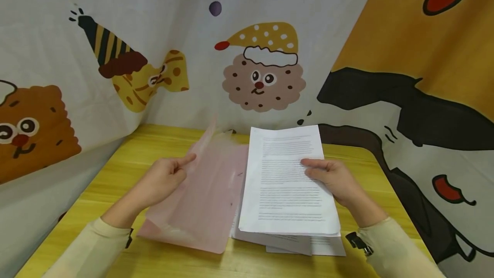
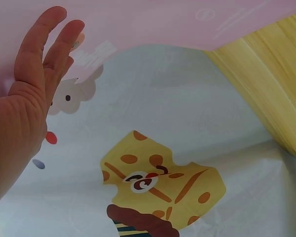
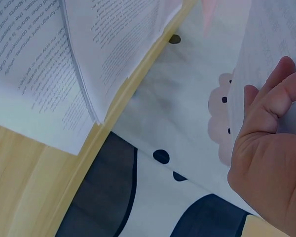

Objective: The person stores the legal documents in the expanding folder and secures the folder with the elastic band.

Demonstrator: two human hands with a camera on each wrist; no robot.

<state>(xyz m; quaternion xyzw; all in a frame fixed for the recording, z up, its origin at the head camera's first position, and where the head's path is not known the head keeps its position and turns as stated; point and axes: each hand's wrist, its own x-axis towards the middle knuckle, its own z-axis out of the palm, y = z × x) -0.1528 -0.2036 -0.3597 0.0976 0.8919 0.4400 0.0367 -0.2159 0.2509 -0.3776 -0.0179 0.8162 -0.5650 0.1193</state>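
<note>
Head view, left hand: the left hand [image 1: 162, 179] holds up the pink folder cover [image 1: 200, 192], fingers against its left face and one fingertip pointing far-right; the cover stands tilted, its near edge on the yellow table [image 1: 115, 175].
Head view, right hand: the right hand [image 1: 333, 179] grips the top printed sheet [image 1: 287, 179] by its right edge, thumb lying on the text, the other fingers hidden beneath.
Head view, stack: more printed pages [image 1: 305, 243] lie under the sheet, their corners poking out at the near edge, fanned rather than squared.
Head view, surroundings: a cartoon-print cloth [image 1: 262, 72] hangs behind and to both sides of the table.

Left wrist view, grip: the left hand [image 2: 29, 98] has nearly straight fingers laid flat on the pink folder cover [image 2: 163, 19]; they press rather than pinch. The thumb is out of sight.
Left wrist view, background: the cloth [image 2: 158, 182] and a strip of table [image 2: 271, 84].

Right wrist view, grip: the right hand [image 3: 271, 143] has curled fingers closed on the sheet [image 3: 276, 44].
Right wrist view, stack: the pages [image 3: 64, 59] overhang the table edge [image 3: 39, 182].

Risk, cover: held only by flat fingers, the cover could flop shut over the pages.
Risk, sheet: a one-edge hold may crease the sheet or let it sag.
Risk, stack: the fanned, overhanging pages could slide off the right side if nudged.
</note>
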